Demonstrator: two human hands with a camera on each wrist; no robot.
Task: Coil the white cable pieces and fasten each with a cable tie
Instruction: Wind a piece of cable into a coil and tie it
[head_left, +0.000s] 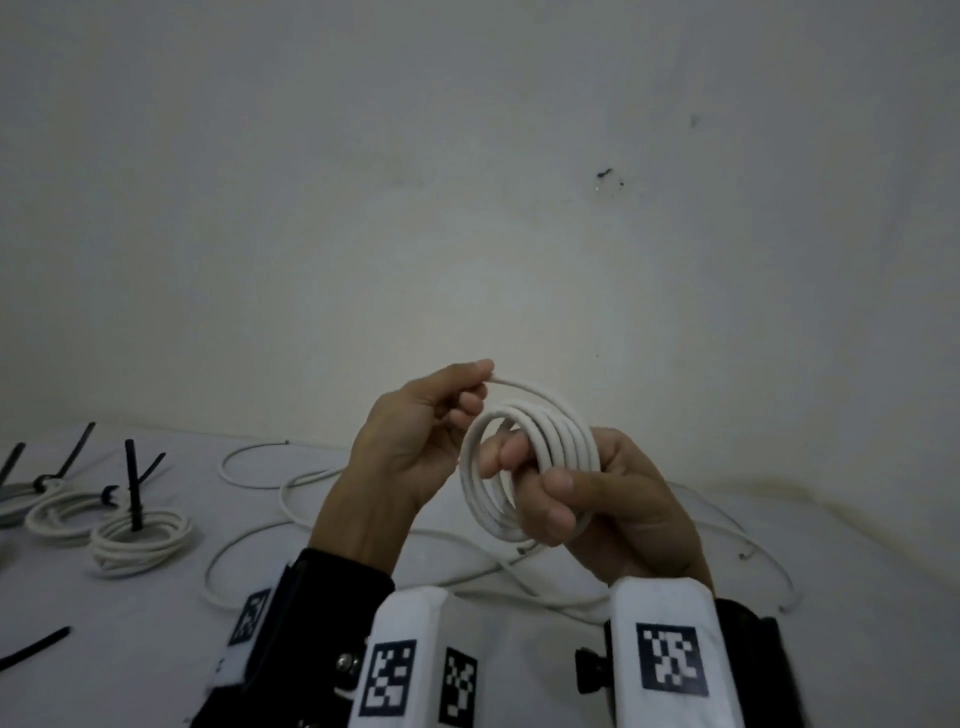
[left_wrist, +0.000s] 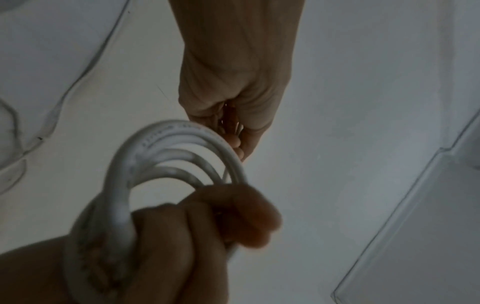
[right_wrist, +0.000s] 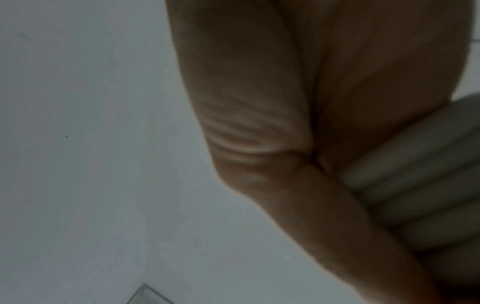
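Above table, hands (head_left: 410, 441) on coil (head_left: 530, 462)

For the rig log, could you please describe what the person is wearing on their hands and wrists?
Both hands are bare, without gloves or rings in view. The left wrist carries a black sleeve or strap and a white block printed with black-and-white square markers. The right wrist carries a similar white marker block with a black knob on a black strap.

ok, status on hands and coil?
Left hand pinches the cable's free end. Right hand grips the coil, no tie yet. Loose cable on table, nothing blocking.
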